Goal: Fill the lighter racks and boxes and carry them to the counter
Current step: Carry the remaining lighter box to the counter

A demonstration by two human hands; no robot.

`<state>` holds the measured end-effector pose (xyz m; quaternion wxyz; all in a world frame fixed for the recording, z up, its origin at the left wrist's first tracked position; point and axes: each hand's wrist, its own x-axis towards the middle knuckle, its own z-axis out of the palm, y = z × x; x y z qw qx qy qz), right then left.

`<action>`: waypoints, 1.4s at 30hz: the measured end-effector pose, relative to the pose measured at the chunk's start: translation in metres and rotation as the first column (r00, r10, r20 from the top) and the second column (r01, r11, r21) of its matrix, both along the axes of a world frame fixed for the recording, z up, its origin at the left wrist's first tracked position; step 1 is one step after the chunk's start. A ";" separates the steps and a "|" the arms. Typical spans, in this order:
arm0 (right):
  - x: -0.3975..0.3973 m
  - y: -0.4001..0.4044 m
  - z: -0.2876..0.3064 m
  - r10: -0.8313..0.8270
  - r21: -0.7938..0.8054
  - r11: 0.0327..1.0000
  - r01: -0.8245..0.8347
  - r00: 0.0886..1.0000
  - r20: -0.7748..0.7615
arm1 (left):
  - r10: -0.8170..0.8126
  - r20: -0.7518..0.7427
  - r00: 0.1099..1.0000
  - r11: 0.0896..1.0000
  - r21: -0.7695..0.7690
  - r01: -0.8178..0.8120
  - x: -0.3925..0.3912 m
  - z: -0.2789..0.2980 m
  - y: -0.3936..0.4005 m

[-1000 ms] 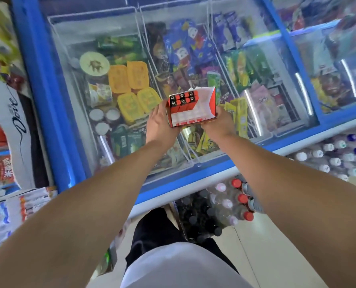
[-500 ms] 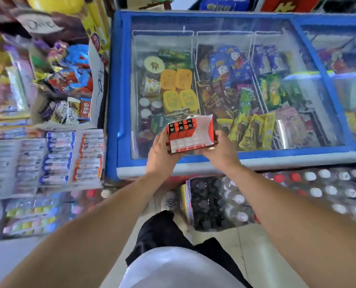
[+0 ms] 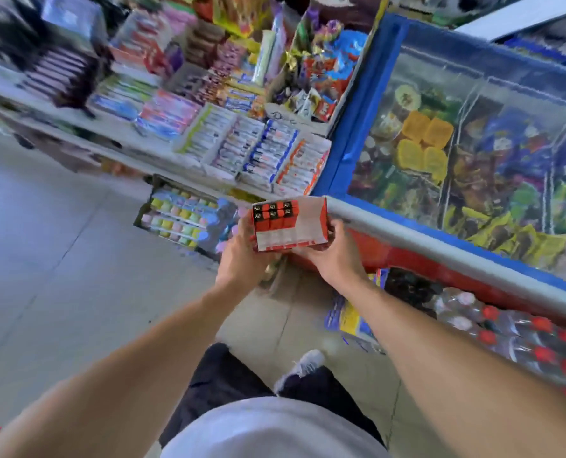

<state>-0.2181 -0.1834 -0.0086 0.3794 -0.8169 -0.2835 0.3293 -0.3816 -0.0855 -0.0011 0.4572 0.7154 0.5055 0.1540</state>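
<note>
A red and white lighter box (image 3: pixel 294 231) is held in front of me at chest height, over the floor beside the freezer corner. Several red lighters with black tops (image 3: pixel 275 213) stand in its left end; the rest of the box looks empty. My left hand (image 3: pixel 242 256) grips the box's left side from below. My right hand (image 3: pixel 334 256) holds its right side and bottom edge.
A blue chest freezer (image 3: pixel 357 127) with glass lids stands to the right. Bottle packs (image 3: pixel 522 335) lie on the floor along its base. A shelf of toothpaste boxes and snacks (image 3: pixel 248 147) is ahead, a crate of small bottles (image 3: pixel 182 216) below it. Tiled floor (image 3: pixel 60 259) lies to the left.
The view has swung left and away from the freezer, which now sits to the right. Both hands keep hold of the lighter box, now over the floor instead of the freezer lid.
</note>
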 end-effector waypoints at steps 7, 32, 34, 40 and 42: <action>-0.127 0.093 -0.003 0.095 -0.011 0.995 -0.094 0.994 0.051 | 0.040 0.028 0.999 0.999 -0.036 -0.039 -0.136 -0.012 0.081; -0.285 0.523 0.055 0.175 0.232 0.952 -0.201 0.976 0.128 | 0.234 0.205 0.950 0.955 0.135 -0.264 -0.292 0.035 0.491; -0.286 0.551 0.065 0.153 0.264 0.945 -0.192 0.975 0.161 | 0.238 0.219 0.946 0.952 0.138 -0.271 -0.287 0.045 0.521; -0.284 0.634 0.074 0.043 0.329 0.936 -0.125 0.968 0.246 | 0.136 0.236 0.962 0.951 0.242 -0.194 -0.278 0.060 0.615; -0.286 0.663 0.073 0.005 0.326 0.940 -0.096 0.963 0.270 | 0.098 0.248 0.964 0.961 0.227 -0.156 -0.279 0.060 0.650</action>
